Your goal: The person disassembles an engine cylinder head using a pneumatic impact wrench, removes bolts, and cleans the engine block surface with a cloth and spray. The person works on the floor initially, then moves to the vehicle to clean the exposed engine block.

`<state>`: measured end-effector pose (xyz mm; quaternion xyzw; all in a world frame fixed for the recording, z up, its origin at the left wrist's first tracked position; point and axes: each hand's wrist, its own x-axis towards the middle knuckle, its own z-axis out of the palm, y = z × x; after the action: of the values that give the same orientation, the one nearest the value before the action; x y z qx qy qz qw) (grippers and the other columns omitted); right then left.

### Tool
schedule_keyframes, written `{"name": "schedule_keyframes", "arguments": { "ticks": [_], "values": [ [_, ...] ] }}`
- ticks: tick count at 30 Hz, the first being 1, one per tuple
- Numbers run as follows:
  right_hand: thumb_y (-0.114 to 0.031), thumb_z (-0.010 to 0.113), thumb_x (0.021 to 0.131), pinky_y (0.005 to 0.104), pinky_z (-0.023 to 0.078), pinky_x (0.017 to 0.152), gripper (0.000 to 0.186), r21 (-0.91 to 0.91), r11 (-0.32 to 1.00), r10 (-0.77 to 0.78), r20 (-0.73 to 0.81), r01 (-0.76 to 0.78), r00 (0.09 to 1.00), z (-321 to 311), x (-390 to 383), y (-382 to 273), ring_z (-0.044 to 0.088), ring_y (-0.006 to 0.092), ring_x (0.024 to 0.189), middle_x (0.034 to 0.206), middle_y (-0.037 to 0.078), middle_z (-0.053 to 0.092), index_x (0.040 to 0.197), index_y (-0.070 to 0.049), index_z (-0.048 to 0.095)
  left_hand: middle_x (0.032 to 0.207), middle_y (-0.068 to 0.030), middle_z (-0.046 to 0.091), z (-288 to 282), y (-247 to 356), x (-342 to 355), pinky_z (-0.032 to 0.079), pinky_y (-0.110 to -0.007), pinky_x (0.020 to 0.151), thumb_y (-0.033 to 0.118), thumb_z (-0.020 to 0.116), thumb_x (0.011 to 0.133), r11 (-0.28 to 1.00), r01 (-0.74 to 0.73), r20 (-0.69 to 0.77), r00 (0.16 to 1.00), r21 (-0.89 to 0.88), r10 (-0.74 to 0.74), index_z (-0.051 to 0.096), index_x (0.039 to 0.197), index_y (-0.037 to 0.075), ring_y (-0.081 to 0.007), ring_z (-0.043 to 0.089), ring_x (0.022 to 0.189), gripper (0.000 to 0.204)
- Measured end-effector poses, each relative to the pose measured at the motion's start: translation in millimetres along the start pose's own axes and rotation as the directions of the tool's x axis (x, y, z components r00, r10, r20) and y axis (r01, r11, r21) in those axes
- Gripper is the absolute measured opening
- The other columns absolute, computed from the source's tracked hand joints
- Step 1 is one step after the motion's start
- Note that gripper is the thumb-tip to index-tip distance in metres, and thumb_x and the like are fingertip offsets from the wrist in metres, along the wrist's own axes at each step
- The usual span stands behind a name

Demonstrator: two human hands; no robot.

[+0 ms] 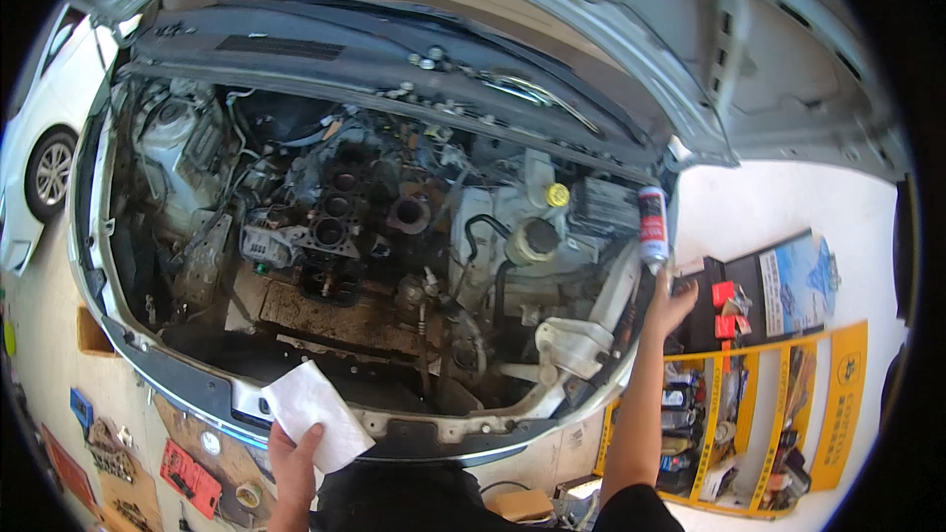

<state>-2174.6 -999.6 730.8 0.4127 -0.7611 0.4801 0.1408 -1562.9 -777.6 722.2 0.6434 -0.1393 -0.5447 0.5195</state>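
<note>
My left hand [296, 453] pinches a folded white paper towel [317, 417], thumb on top, over the front edge of the engine bay. At the right fender, my right hand [672, 307] is stretched out with its fingers apart. One fingertip meets or nearly meets the lower end of a red, white and blue spray can [652, 222]; I cannot tell if they touch. The can's nozzle end points toward me. Between my hands is the opened engine bay, where the bare engine block [333, 222] shows several round cylinder bores.
The raised hood [778, 69] arches overhead. A yellow-capped reservoir [557, 195] stands near the battery [603, 205]. On the right is a yellow tool cart [754, 433] with bottles and red boxes. A red tool case [189, 478] lies lower left; a white car [54, 138] stands far left.
</note>
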Motion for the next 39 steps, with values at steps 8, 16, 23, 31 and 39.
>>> {"name": "schedule_keyframes", "arguments": {
  "ticks": [8,16,23,31,39],
  "values": [
    [-0.018,0.078,0.091,0.0351,0.05,0.1,0.066,-0.182,0.605,-0.068,0.958,-0.775,-0.277,-31,-275,-260,0.061,0.019,0.118,0.134,0.013,0.061,0.147,-0.001,0.046,0.119,-0.0096,0.07,53,24,31,0.054,-0.031,0.094,-0.001,0.075,0.088,0.998,0.058,0.377,0.925,0.012,-0.058,0.055,0.131,-0.002,-0.0158,0.067,0.105,0.047],
    [-0.012,0.068,0.096,0.0336,0.055,0.073,0.03,0.103,0.853,-0.023,0.987,-0.512,0.16,76,-291,-306,0.069,0.0174,0.082,0.091,0.012,0.072,0.12,0.005,0.061,0.129,-0.0183,0.057,-18,15,74,0.052,-0.039,0.09,0.005,0.072,0.078,0.752,-0.473,0.166,0.877,0.459,0.45,0.049,0.134,-0.004,-0.0283,0.063,0.103,0.062],
    [-0.002,0.061,0.089,0.0481,0.057,0.083,0.038,0.482,0.74,-0.648,0.697,0.468,0.306,279,-293,-313,0.07,0.0433,0.096,0.114,0.022,0.07,0.128,-0.002,0.061,0.11,-0.02,0.069,-36,-2,94,0.053,-0.044,0.083,0.004,0.071,0.088,0.612,-0.511,0.081,0.803,0.604,0.591,0.059,0.123,0.001,-0.0325,0.066,0.094,0.037],
    [0.002,0.059,0.086,0.0445,0.048,0.111,0.043,0.551,0.646,-0.743,0.613,0.528,0.269,422,-376,-310,0.065,0.0336,0.121,0.127,0.017,0.069,0.128,-0.002,0.066,0.096,-0.0086,0.069,-41,-5,100,0.048,-0.045,0.079,0.007,0.072,0.086,0.532,-0.461,0.185,0.852,0.71,0.491,0.06,0.114,0.01,-0.0274,0.064,0.08,0.031],
    [0.003,0.057,0.089,0.045,0.034,0.123,0.05,0.608,0.685,-0.691,0.716,0.401,0.095,405,-437,-278,0.047,0.0317,0.143,0.146,0.015,0.058,0.139,-0.004,0.06,0.098,-0.0164,0.073,-73,-46,84,0.054,-0.041,0.065,0.025,0.07,0.09,0.512,-0.682,0.33,0.715,0.522,0.616,0.059,0.117,0.001,-0.0248,0.068,0.07,0.037]
  ]
}}
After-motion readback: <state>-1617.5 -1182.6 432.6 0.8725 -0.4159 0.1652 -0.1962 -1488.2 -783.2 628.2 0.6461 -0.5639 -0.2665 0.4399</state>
